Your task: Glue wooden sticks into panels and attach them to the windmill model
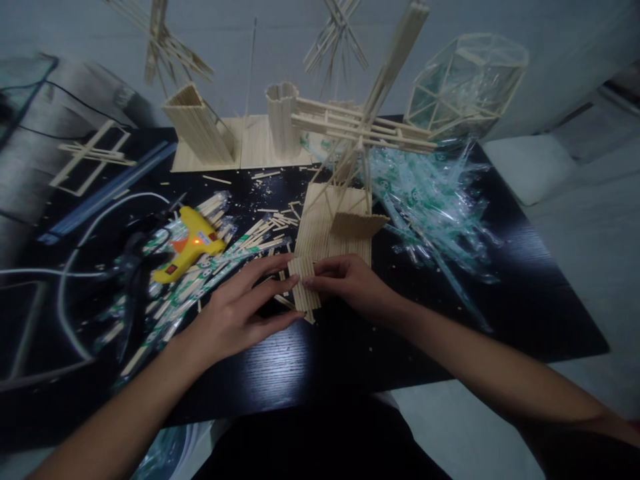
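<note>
A small panel of glued wooden sticks (304, 283) lies on the black table (450, 313), just in front of a larger stick panel (325, 230). My left hand (243, 310) rests on the table with fingers stretched out, its fingertips touching the small panel's left edge. My right hand (350, 283) pinches the panel's right edge with thumb and fingers. Loose short sticks (273, 223) lie scattered just behind my hands.
A yellow glue gun (190, 250) lies at the left on chopstick wrappers, its cable looping left. Stick structures (350, 127) and two stick containers (200, 127) stand at the back. A framed clear polyhedron (465, 83) and a heap of plastic wrappers (430, 200) fill the right.
</note>
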### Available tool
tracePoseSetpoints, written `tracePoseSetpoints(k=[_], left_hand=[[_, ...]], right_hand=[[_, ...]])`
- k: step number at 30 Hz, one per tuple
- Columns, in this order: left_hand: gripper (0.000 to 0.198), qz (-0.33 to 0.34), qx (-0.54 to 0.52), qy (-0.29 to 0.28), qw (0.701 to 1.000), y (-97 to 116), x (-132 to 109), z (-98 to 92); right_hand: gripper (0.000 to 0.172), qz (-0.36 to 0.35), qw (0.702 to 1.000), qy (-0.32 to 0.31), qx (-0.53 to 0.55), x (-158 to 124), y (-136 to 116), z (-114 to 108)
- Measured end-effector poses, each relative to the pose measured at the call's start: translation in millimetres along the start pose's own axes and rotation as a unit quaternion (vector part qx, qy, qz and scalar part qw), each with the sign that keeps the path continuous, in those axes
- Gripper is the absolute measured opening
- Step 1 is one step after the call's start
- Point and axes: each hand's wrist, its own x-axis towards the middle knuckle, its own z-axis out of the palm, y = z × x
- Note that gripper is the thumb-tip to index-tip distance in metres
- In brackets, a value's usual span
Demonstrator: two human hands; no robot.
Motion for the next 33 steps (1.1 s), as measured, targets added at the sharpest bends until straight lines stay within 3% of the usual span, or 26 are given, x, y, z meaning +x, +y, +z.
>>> tracePoseSetpoints(k=[33], left_hand=[[0.05,0.01,0.011,0.012,1.0,-0.4,0.4,2.8]], right_hand=[[0.033,-0.005,1.0,-0.001,0.008,-0.7,-0.6,-1.2]])
